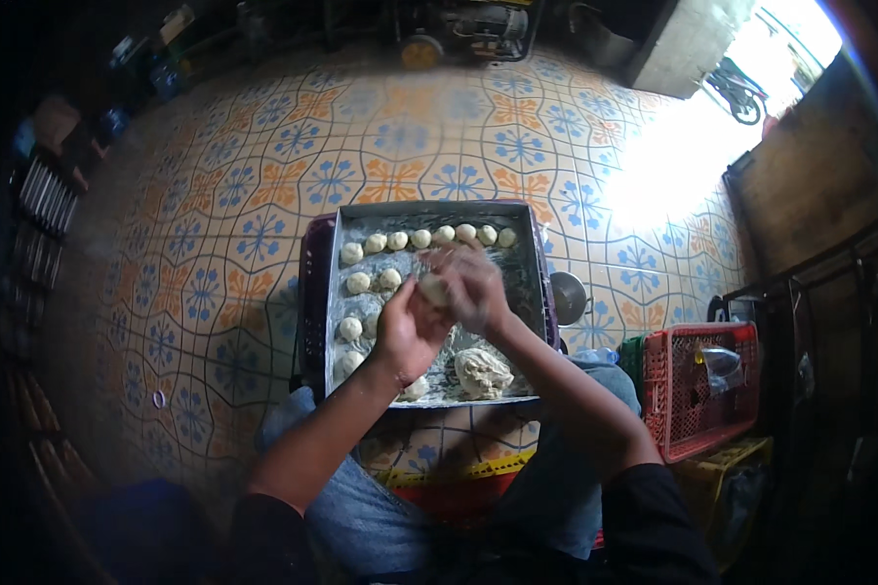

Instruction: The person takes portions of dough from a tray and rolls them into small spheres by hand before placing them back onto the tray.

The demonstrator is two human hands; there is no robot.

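Note:
Over the floured metal tray (338,283), my two hands meet around a pale dough ball (432,290). My left hand (412,330) cups it from below, palm turned up. My right hand (470,290) lies against its upper right side, and motion smears those fingers. Small round dough balls (420,238) form a row along the tray's far side. More dough balls (358,282) sit in shorter rows on the left, some partly hidden by my left hand and forearm. A large rough lump of dough (483,373) rests at the near right, beside my right forearm.
A dark purple crate (317,292) shows around the tray. To its right a metal pot (569,296) stands on the patterned tile floor (390,127). Farther right are a red plastic crate (702,390) and a yellow crate (717,487). A wheeled machine (468,34) stands at the back.

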